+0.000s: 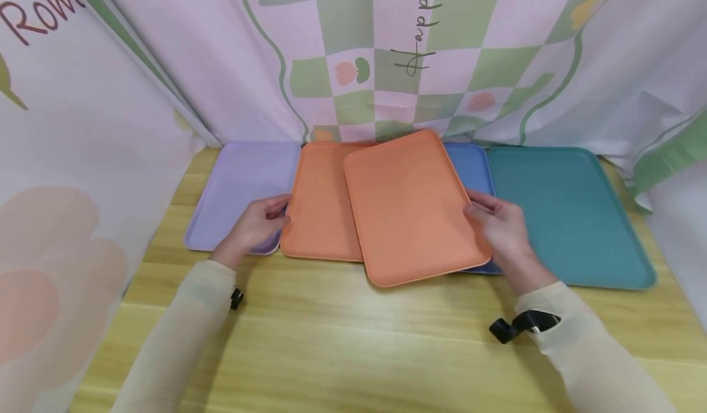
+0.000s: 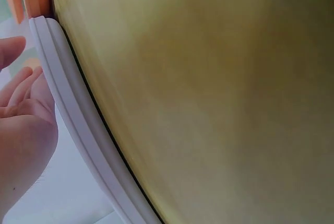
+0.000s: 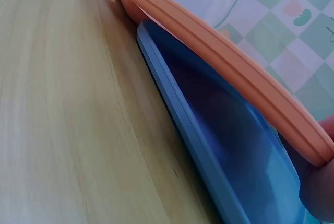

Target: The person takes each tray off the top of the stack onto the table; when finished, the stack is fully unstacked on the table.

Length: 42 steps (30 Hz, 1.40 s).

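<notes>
My right hand (image 1: pixel 502 226) grips the right edge of an orange tray (image 1: pixel 414 210), thumb on top. That tray is raised at a slant over a blue tray (image 1: pixel 472 167) and overlaps a second orange tray (image 1: pixel 320 204) lying on the table. The right wrist view shows a gap between the raised orange tray (image 3: pixel 235 67) and the blue tray (image 3: pixel 224 119). My left hand (image 1: pixel 256 223) is at the lying orange tray's left edge, over a lilac tray (image 1: pixel 248 173). In the left wrist view its thumb and fingers (image 2: pixel 23 91) stand apart; contact with the orange tray is unclear.
A large teal tray (image 1: pixel 569 216) lies at the right of the row. The wooden table (image 1: pixel 353 339) extends in front of the trays. A checkered curtain (image 1: pixel 397 51) hangs right behind them, and another cloth (image 1: pixel 72 186) hangs along the left side.
</notes>
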Tool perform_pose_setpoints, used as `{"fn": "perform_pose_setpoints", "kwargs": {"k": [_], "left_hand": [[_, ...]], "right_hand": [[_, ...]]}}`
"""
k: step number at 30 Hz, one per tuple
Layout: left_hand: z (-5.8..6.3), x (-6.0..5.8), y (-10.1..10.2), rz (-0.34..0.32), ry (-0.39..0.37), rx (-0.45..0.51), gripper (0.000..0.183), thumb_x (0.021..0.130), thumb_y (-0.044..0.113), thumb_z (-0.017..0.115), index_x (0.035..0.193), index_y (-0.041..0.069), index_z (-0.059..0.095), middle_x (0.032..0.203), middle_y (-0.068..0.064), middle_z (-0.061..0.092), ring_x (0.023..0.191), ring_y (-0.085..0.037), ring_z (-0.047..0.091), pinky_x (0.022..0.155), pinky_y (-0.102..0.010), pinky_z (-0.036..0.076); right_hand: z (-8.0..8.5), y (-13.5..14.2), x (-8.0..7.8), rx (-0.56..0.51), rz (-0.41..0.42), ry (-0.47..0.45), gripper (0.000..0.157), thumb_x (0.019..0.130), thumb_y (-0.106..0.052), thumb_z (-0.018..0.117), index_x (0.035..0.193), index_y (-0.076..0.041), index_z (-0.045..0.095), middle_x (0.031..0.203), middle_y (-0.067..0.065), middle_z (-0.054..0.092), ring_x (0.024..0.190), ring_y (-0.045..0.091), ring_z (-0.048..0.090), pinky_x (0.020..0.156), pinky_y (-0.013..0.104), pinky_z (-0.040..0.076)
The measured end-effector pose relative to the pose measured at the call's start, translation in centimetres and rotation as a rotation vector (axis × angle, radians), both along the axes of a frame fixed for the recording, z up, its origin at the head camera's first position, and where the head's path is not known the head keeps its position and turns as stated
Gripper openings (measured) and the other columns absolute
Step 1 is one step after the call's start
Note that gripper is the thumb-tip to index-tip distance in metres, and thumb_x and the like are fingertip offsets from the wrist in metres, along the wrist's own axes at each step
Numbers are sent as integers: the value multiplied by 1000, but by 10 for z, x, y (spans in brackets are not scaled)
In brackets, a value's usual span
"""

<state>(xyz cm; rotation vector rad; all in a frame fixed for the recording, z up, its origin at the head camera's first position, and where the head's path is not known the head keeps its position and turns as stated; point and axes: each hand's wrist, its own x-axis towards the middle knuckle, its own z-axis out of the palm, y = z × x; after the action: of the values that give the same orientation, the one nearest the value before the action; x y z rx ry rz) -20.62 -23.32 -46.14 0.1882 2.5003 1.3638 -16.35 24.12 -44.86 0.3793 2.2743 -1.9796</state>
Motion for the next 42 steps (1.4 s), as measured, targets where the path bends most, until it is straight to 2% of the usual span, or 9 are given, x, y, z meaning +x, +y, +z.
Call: {"fn": "perform_pose_setpoints", "kwargs": {"k": [5,9,13,20,23,28,34,38,42], "left_hand": [[1,0,0,2,-29,-8,57,106,4,62,161,-2,47,165,-23,48,151,-40,52,124,-49,47],[2,-1,0,-6,-37,-2,58,106,4,62,161,-3,46,165,-24,47,150,-40,52,123,-49,47],[1,-2,-1,-10,-36,10,58,105,3,62,161,-3,46,164,-25,47,150,-41,53,122,-49,48],[2,-2,-1,-11,-34,3,58,106,3,63,161,-2,45,165,-24,48,150,-39,53,121,-49,49],[3,-2,-1,-9,-29,0,58,106,3,63,161,-2,46,164,-24,48,149,-40,53,121,-49,49],[3,-2,-1,-12,-32,9,58,105,2,64,160,-4,46,163,-25,49,150,-41,53,122,-50,48],[2,-4,-1,-9,-48,-6,59,106,5,64,161,-1,46,163,-24,50,150,-39,54,121,-48,49],[1,-6,-2,-5,-53,4,59,105,5,64,161,-1,46,163,-23,50,150,-38,54,121,-48,49],[0,-6,-3,-3,-59,8,59,105,5,65,161,-1,46,163,-23,50,150,-38,53,121,-48,49]], "right_hand": [[3,8,2,37,62,25,55,109,-13,62,159,4,47,114,-24,75,94,-16,69,83,10,60],[6,15,2,7,120,3,59,110,-15,64,160,7,43,99,-30,75,89,-7,74,78,16,64],[8,23,-2,-19,191,-20,60,109,-19,66,160,5,44,98,-25,79,85,3,78,73,23,66],[7,29,-8,27,331,-3,36,108,-22,69,144,-18,71,94,-12,83,74,15,80,65,34,68],[6,28,-11,28,382,-24,37,107,-19,70,144,-13,71,95,-8,84,74,18,81,65,36,68],[6,24,-15,106,488,-55,50,107,-23,71,151,-1,62,99,-6,84,75,21,81,66,39,68],[4,18,-16,120,615,4,47,107,-16,69,147,8,61,106,-6,85,83,18,82,69,34,68],[4,11,-18,87,700,10,44,107,-14,68,146,6,64,111,0,85,83,23,82,68,37,68],[4,4,-20,153,750,51,37,106,-15,70,139,0,72,112,5,85,75,21,80,61,34,64]]}}
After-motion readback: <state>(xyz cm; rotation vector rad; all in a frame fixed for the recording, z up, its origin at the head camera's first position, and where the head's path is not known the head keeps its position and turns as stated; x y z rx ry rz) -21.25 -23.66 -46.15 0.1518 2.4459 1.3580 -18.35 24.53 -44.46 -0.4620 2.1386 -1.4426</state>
